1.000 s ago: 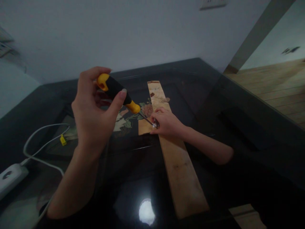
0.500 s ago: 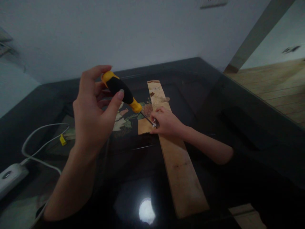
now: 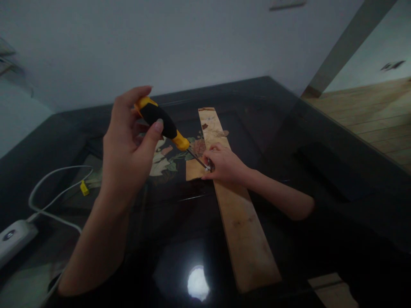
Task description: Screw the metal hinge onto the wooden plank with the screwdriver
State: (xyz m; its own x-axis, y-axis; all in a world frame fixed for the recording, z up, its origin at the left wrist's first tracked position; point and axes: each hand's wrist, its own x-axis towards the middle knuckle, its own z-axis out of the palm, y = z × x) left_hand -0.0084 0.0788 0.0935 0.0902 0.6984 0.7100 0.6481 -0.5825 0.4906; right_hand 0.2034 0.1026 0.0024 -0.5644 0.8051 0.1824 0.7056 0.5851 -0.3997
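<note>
My left hand (image 3: 126,145) is closed around the yellow-and-black handle of a screwdriver (image 3: 160,119), thumb and fingers on its grip. Its shaft slants down to the right, and the tip reaches a small shiny metal piece (image 3: 207,168). With its fingertips, my right hand (image 3: 224,164) pinches that piece against the wood; its exact shape is partly hidden. Beneath lies a long wooden board (image 3: 242,231), running from the near side to the far side. A shorter wooden piece (image 3: 194,170) projects from the board's left side.
The dark glossy table (image 3: 173,226) bears a flower print (image 3: 160,162) and a bright light reflection. A white power strip (image 3: 16,239) with a looped cable (image 3: 48,211) lies at left. Another wood piece (image 3: 332,291) is at the near right, and a wall (image 3: 180,47) stands behind.
My left hand and the screwdriver handle have shifted slightly; the thumb sits a little further left. The right hand, metal piece and board stay put.
</note>
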